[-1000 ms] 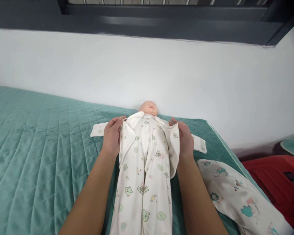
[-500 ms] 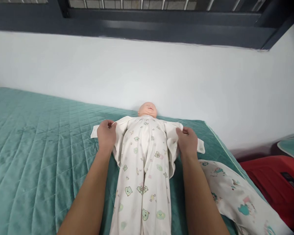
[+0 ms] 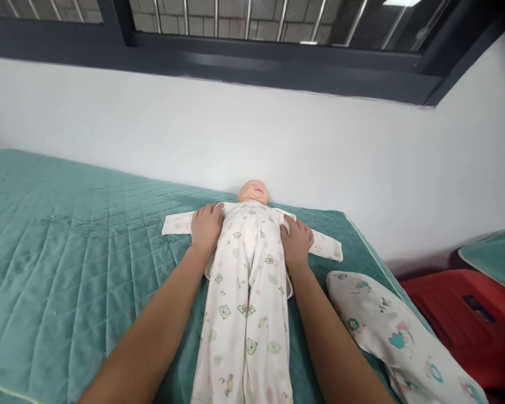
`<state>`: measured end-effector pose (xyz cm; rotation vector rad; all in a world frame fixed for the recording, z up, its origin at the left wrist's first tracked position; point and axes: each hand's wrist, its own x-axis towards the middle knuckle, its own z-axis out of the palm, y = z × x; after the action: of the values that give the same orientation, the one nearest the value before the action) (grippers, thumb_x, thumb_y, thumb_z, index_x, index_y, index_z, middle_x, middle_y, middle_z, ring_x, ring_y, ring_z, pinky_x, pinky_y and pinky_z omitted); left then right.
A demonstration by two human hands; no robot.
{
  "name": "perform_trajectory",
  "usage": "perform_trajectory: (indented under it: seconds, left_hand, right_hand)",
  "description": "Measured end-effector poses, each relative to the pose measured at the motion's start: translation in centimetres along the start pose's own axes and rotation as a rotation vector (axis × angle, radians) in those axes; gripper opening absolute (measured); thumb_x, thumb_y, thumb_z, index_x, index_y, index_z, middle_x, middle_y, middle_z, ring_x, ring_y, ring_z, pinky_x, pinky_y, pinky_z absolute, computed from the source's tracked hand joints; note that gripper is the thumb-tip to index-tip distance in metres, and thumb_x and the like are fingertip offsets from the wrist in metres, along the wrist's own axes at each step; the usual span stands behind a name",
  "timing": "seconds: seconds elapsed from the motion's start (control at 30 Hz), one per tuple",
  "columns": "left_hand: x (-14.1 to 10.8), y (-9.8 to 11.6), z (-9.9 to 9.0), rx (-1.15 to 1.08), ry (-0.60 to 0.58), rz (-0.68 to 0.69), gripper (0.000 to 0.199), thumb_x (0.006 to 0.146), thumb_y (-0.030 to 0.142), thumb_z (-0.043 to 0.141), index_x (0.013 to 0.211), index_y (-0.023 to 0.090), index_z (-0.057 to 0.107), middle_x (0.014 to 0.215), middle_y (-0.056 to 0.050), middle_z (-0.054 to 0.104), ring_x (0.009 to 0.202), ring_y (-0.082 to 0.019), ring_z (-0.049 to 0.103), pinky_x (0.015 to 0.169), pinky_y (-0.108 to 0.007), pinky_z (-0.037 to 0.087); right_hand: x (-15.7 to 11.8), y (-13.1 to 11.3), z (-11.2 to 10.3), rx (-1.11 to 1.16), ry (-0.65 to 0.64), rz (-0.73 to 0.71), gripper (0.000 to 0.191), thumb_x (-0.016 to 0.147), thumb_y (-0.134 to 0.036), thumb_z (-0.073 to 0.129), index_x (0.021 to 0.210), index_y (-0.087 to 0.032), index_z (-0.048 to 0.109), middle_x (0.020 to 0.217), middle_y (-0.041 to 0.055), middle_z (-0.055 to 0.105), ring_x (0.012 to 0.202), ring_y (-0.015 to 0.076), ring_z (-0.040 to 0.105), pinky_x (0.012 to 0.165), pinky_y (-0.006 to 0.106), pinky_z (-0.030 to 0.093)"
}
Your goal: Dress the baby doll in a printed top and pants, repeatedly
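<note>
In the head view, a doll (image 3: 253, 192) lies on its back on a green quilted mat (image 3: 88, 252), its head next to a white wall (image 3: 278, 140). White trousers (image 3: 252, 280) printed with small animals cover the doll from just below its chin, the two legs running down side by side past the lower edge of view. To either side a white sleeve (image 3: 179, 223) of a shirt stretches outward, and edges of the shirt show beside the trousers.

The left hand (image 3: 207, 226) rests palm down at the shoulder, touching the shirt and the trousers' edge; its fingers are slightly bent and close together. The right hand (image 3: 297, 240) lies likewise at the other shoulder, its fingers a little spread. Whether either pinches any cloth cannot be told, since the palms are hidden.

Near the right forearm lies a rumpled printed cloth (image 3: 395, 331). Beyond the mat's edge is a red case (image 3: 458, 314), and above the wall a dark window frame (image 3: 256, 62).
</note>
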<state>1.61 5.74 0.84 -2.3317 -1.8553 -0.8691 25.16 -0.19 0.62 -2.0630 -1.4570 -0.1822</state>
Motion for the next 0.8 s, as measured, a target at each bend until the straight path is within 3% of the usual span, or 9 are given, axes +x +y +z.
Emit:
perform_trajectory:
  seconds: [0.13, 0.27, 0.47, 0.6, 0.8]
  left_hand:
    - [0.4, -0.6, -1.2, 0.1, -0.052, 0.006, 0.038, 0.096, 0.018, 0.039, 0.128, 0.021, 0.059, 0.117, -0.015, 0.065, 0.11, -0.03, 0.06, 0.096, -0.043, 0.042]
    - [0.6, -2.9, -2.6, 0.08, -0.13, -0.094, 0.041, 0.096, 0.014, 0.035, 0.127, 0.02, 0.061, 0.115, -0.013, 0.065, 0.102, -0.028, 0.065, 0.086, -0.038, 0.046]
    - [-0.7, -4.9, -2.9, 0.093, -0.098, -0.101, 0.043, 0.098, 0.02, 0.032, 0.133, 0.026, 0.057, 0.116, -0.013, 0.067, 0.107, -0.029, 0.063, 0.087, -0.039, 0.046]
    - [-1.1, -4.8, -2.7, 0.106, -0.096, -0.089, 0.044, 0.098, 0.021, 0.032, 0.135, 0.027, 0.055, 0.119, -0.012, 0.066, 0.109, -0.028, 0.063, 0.089, -0.039, 0.046]
    - [-1.1, -5.0, -2.5, 0.104, -0.077, -0.088, 0.043, 0.099, 0.024, 0.032, 0.134, 0.026, 0.056, 0.12, -0.011, 0.067, 0.109, -0.028, 0.063, 0.09, -0.04, 0.044]
  right_hand:
    - [-0.4, -0.2, -0.6, -0.117, -0.004, -0.052, 0.045, 0.099, -0.03, 0.032, 0.136, -0.023, 0.057, 0.135, 0.012, 0.059, 0.127, 0.0287, 0.045, 0.11, 0.044, 0.025]
    - [-0.7, -0.4, -1.5, -0.272, -0.032, -0.155, 0.047, 0.1, -0.028, 0.03, 0.14, -0.021, 0.052, 0.126, 0.0143, 0.063, 0.117, 0.0314, 0.051, 0.102, 0.043, 0.031]
    - [-0.2, -0.5, -2.8, -0.403, -0.14, -0.238, 0.047, 0.099, -0.024, 0.031, 0.142, -0.02, 0.05, 0.121, 0.0179, 0.065, 0.112, 0.0328, 0.056, 0.093, 0.044, 0.037]
    - [1.8, 0.4, -4.1, -0.411, -0.238, -0.208, 0.048, 0.097, -0.019, 0.032, 0.139, -0.022, 0.055, 0.121, 0.0187, 0.065, 0.112, 0.032, 0.059, 0.092, 0.045, 0.04]
    - [4.2, 2.8, -5.3, -0.383, -0.329, -0.076, 0.042, 0.091, -0.014, 0.038, 0.11, -0.022, 0.075, 0.115, 0.0184, 0.069, 0.107, 0.0326, 0.064, 0.086, 0.045, 0.046]
